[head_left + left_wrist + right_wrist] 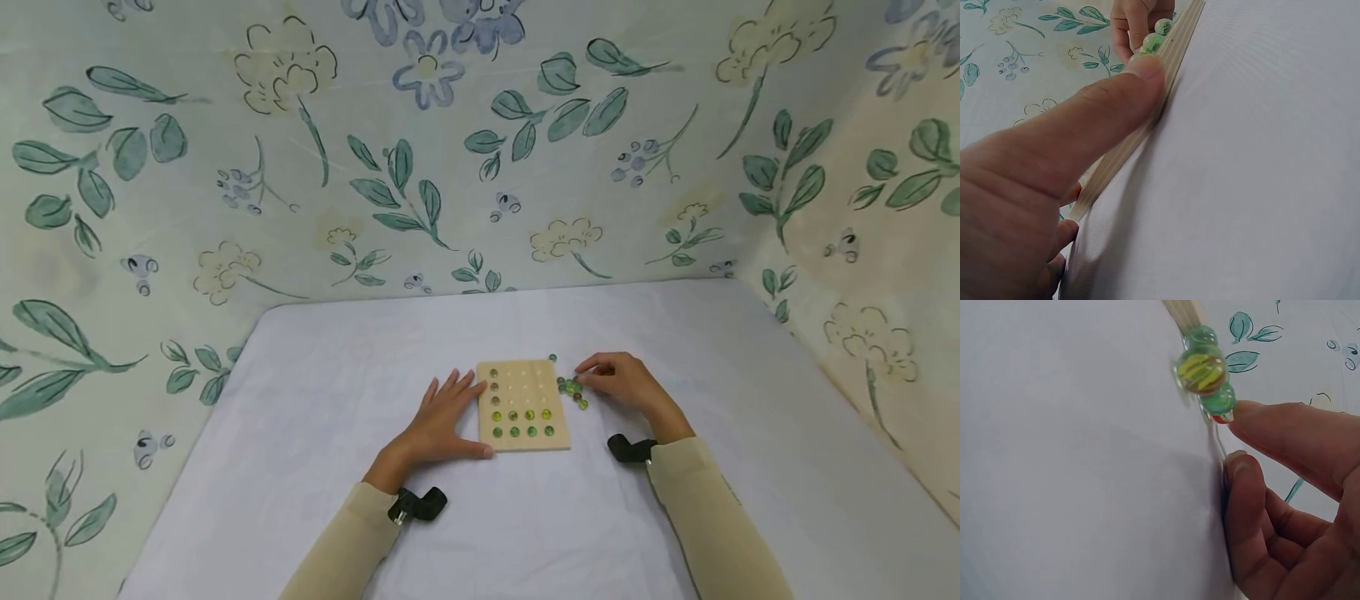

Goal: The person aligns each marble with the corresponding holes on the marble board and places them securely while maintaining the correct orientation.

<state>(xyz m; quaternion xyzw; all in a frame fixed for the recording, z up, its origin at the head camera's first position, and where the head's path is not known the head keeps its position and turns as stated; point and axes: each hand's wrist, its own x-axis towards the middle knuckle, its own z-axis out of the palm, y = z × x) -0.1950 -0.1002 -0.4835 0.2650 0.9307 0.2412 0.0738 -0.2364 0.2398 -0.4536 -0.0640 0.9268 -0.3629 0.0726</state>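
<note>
In the head view a square wooden board (525, 383) with rows of hollows lies on the table. Glass marbles (514, 432) fill its two near rows, and several more run up its left column. My left hand (438, 421) rests against the board with spread fingers, its thumb at the near left corner. Just right of the board lies a loose cluster of green and yellow marbles (570, 387). My right hand (622, 382) is at this cluster. In the right wrist view one fingertip touches a red and white marble (1223, 417); another fingertip stands apart below it.
A single green marble (552, 357) lies beyond the board's far right corner. White cloth (360, 358) covers the table. Floral fabric (420, 167) hangs behind it and at the sides. Each wrist wears a black camera (423, 503).
</note>
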